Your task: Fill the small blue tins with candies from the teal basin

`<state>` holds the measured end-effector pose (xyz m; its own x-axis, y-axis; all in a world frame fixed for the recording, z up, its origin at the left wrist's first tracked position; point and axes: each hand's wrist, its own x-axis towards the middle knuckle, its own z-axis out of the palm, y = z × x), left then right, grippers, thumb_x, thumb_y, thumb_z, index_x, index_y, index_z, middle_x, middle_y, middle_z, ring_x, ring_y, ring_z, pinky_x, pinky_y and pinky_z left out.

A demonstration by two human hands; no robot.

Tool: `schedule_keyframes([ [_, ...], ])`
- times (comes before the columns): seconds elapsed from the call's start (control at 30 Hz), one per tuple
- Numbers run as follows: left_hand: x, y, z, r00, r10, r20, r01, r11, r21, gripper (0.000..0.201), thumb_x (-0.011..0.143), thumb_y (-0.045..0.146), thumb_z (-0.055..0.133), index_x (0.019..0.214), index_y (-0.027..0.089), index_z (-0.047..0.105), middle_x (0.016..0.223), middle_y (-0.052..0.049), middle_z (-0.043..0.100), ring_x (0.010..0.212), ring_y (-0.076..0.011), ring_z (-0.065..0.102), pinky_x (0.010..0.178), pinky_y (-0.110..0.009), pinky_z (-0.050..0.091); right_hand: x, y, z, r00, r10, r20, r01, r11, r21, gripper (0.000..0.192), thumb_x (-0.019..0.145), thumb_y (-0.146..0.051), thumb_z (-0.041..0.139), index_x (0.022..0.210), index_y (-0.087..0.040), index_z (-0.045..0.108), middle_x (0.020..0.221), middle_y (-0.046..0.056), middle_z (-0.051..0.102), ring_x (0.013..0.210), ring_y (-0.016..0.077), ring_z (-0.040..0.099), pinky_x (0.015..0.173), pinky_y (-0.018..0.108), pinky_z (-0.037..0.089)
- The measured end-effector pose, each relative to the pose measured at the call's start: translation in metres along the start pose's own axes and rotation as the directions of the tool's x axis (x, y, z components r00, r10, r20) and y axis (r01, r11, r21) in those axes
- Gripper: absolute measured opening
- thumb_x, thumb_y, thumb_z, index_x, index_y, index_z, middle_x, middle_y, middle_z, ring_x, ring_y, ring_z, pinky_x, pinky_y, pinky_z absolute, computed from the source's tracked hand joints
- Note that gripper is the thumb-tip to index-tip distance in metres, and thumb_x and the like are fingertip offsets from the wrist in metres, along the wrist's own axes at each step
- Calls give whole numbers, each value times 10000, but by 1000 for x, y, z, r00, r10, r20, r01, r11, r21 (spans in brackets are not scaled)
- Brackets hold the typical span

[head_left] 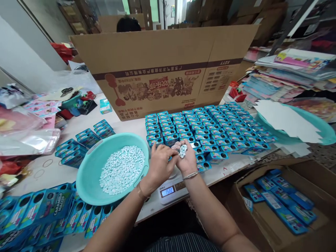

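Observation:
Small pale blue and white candies [183, 151] lie in the cupped palm of my right hand [189, 161]. My left hand [160, 161] reaches across to that palm, thumb and fingers drawn together at its edge; what they pinch, if anything, is too small to make out. Below both hands sits a white digital scale [172, 197], its display lit with digits like 1522 and its top partly hidden. Left of them stands a turquoise basin [86, 175] with many more of these candies inside. Just beyond my hands, rows of small blue boxes [210, 127] with round dark openings cover the table.
A tall cardboard carton [168, 49] stands behind the rows. More blue boxes [47, 206] are stacked at front left. At lower right, an open carton [262, 224] holds blue packs. Another turquoise basin [325, 122] with white card on it stands at right, beside paper stacks [278, 82].

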<state>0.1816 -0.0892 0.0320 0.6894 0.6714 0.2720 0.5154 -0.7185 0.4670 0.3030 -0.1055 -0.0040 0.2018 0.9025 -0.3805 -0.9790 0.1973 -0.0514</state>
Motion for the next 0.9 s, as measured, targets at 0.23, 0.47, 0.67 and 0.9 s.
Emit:
schedule_keyframes([
  [0.23, -9, -24, 1, 996, -76, -42, 83, 976, 200, 110, 886, 260, 602, 855, 248, 707, 936, -36, 687, 1059, -275, 564, 1089, -669, 214, 0, -27, -7, 1000, 14, -8, -12, 982, 191, 215, 884, -192, 516, 687, -200, 432, 580, -51, 471, 501, 69, 468, 471, 153, 471],
  [0.47, -12, -31, 20, 985, -127, 113, 95, 962, 257, 472, 825, 319, 676, 1265, 208, 544, 1200, -111, 638, 1221, -330, 490, 1101, -704, 186, 1, -32, -13, 999, -18, 35, 14, 993, 118, 187, 848, -169, 520, 706, -207, 406, 602, -54, 464, 509, 72, 483, 467, 156, 475],
  [0.67, 0, -44, -24, 972, -75, 221, 32, 981, 193, 339, 818, 331, 656, 1135, 219, 610, 1061, -72, 684, 1106, -292, 564, 1130, -685, 140, 3, -48, -14, 1000, -11, 3, 11, 1000, 21, 209, 765, -76, 499, 709, -217, 354, 622, -59, 442, 500, 76, 475, 444, 162, 472],
  [0.9, 70, -143, -138, 965, -258, -48, 253, 866, 432, 287, 821, 312, 602, 1093, 223, 603, 1105, -68, 681, 1171, -294, 527, 1138, -653, 95, 5, -72, -16, 991, -95, -96, 94, 996, -14, 264, 705, 20, 441, 732, -224, 343, 619, -68, 417, 474, 79, 468, 412, 167, 459],
])
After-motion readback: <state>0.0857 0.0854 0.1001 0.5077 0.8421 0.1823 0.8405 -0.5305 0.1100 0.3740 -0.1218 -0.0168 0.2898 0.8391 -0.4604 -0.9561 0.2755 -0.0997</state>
